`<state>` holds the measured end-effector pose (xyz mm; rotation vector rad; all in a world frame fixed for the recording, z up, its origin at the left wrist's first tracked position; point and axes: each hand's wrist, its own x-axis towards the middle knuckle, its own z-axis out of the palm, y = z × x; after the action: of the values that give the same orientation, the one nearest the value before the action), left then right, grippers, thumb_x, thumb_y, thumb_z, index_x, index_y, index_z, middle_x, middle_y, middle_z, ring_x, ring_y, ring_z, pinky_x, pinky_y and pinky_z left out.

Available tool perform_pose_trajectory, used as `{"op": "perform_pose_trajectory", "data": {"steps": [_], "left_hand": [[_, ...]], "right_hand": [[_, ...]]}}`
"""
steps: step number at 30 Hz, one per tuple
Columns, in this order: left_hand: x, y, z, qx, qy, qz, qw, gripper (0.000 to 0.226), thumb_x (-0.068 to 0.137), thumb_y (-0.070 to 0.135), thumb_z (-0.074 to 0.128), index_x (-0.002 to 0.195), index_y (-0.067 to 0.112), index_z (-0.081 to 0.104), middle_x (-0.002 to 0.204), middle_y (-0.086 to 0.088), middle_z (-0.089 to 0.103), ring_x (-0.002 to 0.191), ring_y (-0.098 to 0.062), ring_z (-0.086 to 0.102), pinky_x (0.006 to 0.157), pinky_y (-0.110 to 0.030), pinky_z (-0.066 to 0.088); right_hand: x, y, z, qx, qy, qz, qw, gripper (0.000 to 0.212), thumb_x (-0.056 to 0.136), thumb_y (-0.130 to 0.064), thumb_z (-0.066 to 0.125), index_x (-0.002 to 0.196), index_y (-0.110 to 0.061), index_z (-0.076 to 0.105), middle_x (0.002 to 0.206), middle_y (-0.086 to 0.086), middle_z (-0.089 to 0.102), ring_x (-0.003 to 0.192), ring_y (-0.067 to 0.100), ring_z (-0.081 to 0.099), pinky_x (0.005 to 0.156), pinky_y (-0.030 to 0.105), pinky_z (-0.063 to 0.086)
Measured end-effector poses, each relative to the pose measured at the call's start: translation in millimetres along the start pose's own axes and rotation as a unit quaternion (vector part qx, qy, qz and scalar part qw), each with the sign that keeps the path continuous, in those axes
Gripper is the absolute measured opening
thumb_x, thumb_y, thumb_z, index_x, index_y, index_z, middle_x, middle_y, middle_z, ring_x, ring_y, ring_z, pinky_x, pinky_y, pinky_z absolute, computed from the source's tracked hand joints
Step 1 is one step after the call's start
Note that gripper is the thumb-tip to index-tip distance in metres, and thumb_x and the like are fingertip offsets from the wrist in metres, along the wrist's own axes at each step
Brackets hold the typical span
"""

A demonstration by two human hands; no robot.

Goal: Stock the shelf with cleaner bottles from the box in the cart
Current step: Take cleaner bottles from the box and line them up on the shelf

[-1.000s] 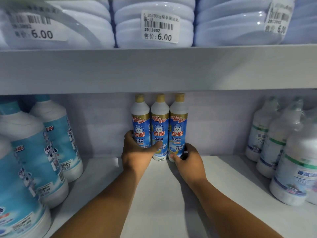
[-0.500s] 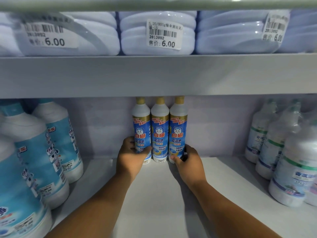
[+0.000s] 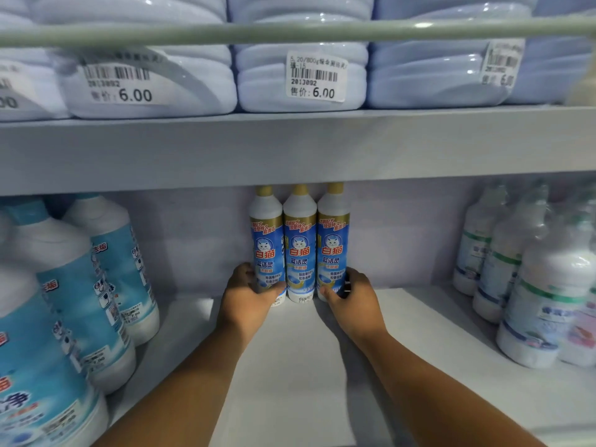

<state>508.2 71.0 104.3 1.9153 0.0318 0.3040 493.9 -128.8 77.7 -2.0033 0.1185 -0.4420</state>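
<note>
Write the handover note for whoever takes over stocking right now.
Left hand: grips the base of the left bottle.
Right hand: grips the base of the right bottle.
Middle bottle stands between them; all three are upright in a tight row at the back of the shelf.
Done: three bottles placed.
Left: let go, then fetch more. Cart and box are out of view.

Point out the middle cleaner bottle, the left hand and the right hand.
middle cleaner bottle (image 3: 300, 253): head view, on its blue label.
left hand (image 3: 246, 293): head view, back of the hand.
right hand (image 3: 354, 296): head view, back of the hand.
</note>
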Motion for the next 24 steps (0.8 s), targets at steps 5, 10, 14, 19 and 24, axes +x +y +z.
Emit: {"op": "perform_pose_trajectory", "data": {"steps": [5,10,14,19,24], "left_hand": [[-23,1,-23,0.175,-0.045,0.0,0.984,0.06,0.078,0.053,0.073,0.125,0.019,0.057,0.122,0.0,0.065,0.113,-0.021,0.062,0.095,-0.037,0.052],[-49,21,-44,0.37,-0.098,0.061,0.922,0.051,0.093,0.059,0.05,0.138,0.035,0.052,0.146,-0.002,0.049,0.134,-0.025,0.044,0.11,-0.041,0.041],[-77,53,-53,0.454,-0.132,0.091,0.876,0.062,0.099,0.058,0.04,0.155,0.032,0.03,0.162,0.002,0.025,0.148,-0.023,0.02,0.118,-0.039,0.024],[-126,85,-67,0.469,-0.134,0.1,0.867,0.068,0.097,0.063,0.037,0.157,0.034,0.025,0.165,0.004,0.02,0.149,-0.022,0.019,0.118,-0.041,0.026],[-196,111,-73,0.468,-0.121,0.096,0.87,0.065,0.097,0.064,0.035,0.155,0.033,0.032,0.162,0.003,0.028,0.148,-0.021,0.025,0.118,-0.039,0.027]], "right_hand": [[-7,-13,-14,-0.018,-0.052,0.043,0.998,0.034,0.083,-0.03,0.08,0.112,-0.015,0.068,0.105,-0.005,0.075,0.089,0.003,0.069,0.076,0.019,0.056],[-36,-39,-41,-0.209,-0.125,0.091,0.966,0.064,0.094,-0.053,0.058,0.142,-0.011,0.047,0.147,0.013,0.048,0.133,0.029,0.047,0.111,0.04,0.04],[-75,-64,-68,-0.385,-0.161,-0.001,0.909,0.071,0.1,-0.056,0.043,0.158,-0.017,0.025,0.163,0.009,0.026,0.15,0.029,0.021,0.122,0.04,0.019],[-133,-93,-98,-0.466,-0.184,-0.047,0.864,0.071,0.102,-0.058,0.031,0.16,-0.018,0.018,0.166,0.009,0.016,0.153,0.033,0.012,0.122,0.046,0.017],[-189,-103,-142,-0.465,-0.207,-0.067,0.858,0.072,0.103,-0.056,0.029,0.161,-0.017,0.012,0.168,0.01,0.01,0.154,0.033,0.005,0.123,0.045,0.015]]}}
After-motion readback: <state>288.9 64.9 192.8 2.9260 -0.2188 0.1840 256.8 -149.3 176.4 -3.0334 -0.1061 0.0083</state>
